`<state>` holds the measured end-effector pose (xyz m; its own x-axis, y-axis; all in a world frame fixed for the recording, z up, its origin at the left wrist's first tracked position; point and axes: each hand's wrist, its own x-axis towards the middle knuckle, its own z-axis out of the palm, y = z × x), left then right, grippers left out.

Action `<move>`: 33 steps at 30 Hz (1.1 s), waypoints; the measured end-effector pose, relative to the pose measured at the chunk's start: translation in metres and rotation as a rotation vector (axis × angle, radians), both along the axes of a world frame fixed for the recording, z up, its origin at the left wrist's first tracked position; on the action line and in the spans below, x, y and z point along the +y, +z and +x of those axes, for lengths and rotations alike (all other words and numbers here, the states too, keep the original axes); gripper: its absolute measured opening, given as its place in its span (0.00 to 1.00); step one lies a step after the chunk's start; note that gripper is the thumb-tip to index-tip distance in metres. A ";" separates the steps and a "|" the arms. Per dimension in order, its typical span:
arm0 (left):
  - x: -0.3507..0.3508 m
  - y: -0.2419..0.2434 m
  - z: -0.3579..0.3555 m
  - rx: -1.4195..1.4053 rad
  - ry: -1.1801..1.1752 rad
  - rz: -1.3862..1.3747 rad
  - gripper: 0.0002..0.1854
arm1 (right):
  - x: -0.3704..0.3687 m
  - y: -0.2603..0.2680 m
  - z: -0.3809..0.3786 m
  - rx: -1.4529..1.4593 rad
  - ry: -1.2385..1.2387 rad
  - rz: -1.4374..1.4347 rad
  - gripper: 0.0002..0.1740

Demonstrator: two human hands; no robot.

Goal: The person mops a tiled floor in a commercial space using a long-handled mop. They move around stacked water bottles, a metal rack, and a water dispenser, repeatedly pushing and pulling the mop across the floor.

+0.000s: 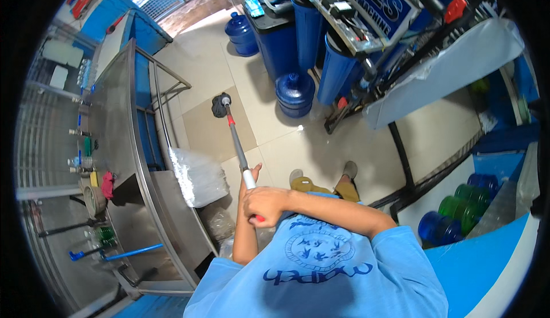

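Observation:
My right hand (266, 207) is wrapped around the upper end of a mop handle, with a bit of its red grip showing below the fist. Further down, my left hand (254, 175) is at the white section of the handle, its thumb sticking out to the right; the pole and my right hand partly hide its fingers. The mop (237, 142) has a grey pole with a red collar and slants away from me. Its dark, bunched mop head (219, 106) rests on a tan floor tile (206, 124).
A stainless steel counter (116, 116) with taps runs along the left. Clear plastic packs (200, 178) stand beside it. Blue water jugs (294, 94) (241, 34) and tall blue filter housings (307, 30) stand ahead right. Several blue and green jugs (457, 210) lie at the right.

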<state>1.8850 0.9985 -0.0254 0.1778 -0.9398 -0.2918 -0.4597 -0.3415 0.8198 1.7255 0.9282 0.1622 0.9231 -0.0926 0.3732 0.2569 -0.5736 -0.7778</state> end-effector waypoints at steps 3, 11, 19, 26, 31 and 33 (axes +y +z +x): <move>-0.058 -0.039 0.017 0.247 0.330 0.089 0.36 | -0.011 -0.004 -0.018 -0.063 -0.135 0.101 0.06; -0.106 0.017 -0.039 -0.262 -0.050 -0.306 0.42 | -0.019 0.087 -0.166 -0.149 -0.385 0.481 0.11; -0.101 0.061 -0.193 -0.152 -1.057 -0.175 0.13 | 0.071 0.192 -0.303 -0.179 -0.560 0.414 0.18; -0.025 0.137 -0.381 0.329 -1.658 -0.280 0.13 | 0.194 0.296 -0.421 -0.269 -0.731 0.359 0.19; 0.003 0.180 -0.456 0.573 -1.768 -0.459 0.07 | 0.254 0.336 -0.434 -0.309 -0.768 -0.013 0.15; 0.006 0.182 -0.500 0.416 -1.863 -0.460 0.11 | 0.257 0.353 -0.441 -0.251 -0.866 -0.017 0.17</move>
